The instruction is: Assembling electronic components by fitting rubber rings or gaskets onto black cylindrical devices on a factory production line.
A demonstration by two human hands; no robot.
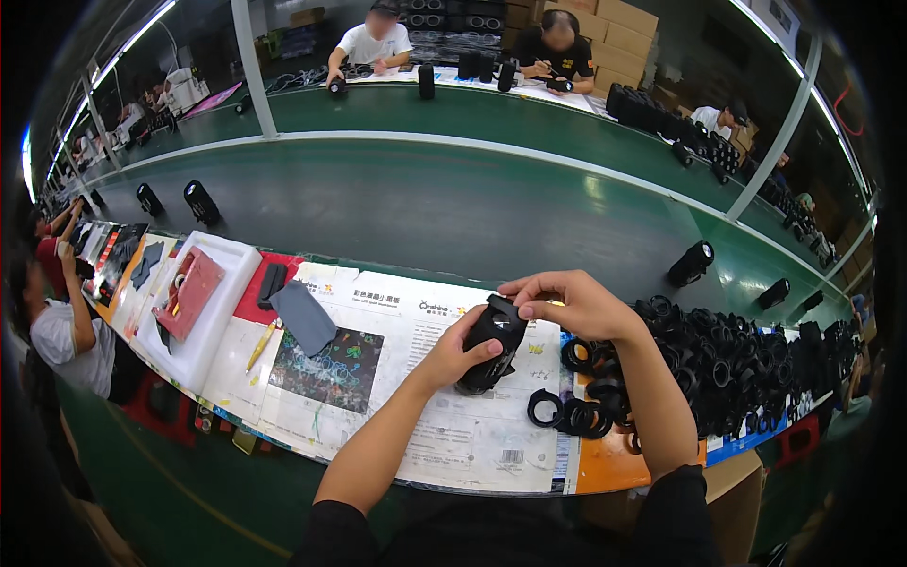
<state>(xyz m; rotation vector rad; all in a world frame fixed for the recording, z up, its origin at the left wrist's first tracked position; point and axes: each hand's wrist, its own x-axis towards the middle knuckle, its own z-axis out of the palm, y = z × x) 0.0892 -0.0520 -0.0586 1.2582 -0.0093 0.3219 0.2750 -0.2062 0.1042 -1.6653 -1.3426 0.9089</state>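
A black cylindrical device [496, 331], shaped like a portable speaker, stands tilted over the white printed sheet in front of me. My left hand [460, 354] is wrapped round its left side, thumb lying across the front. At the upper end, my right hand [572, 304] has its thumb and forefinger closed on the black edge of the device; whether a separate small piece is between them is hidden. Right of the device lie loose black rings [545, 408]. Beyond them a large heap of black ring-shaped parts [723, 364] spreads under and past my right forearm.
To the left are a grey cloth [304, 318], a yellow pen-like tool [262, 348], a black block [272, 285] and a white foam tray [203, 364] holding a red pouch [196, 291]. Similar black cylinders [691, 264] stand on the green conveyor [453, 203]. Co-workers sit across and at left.
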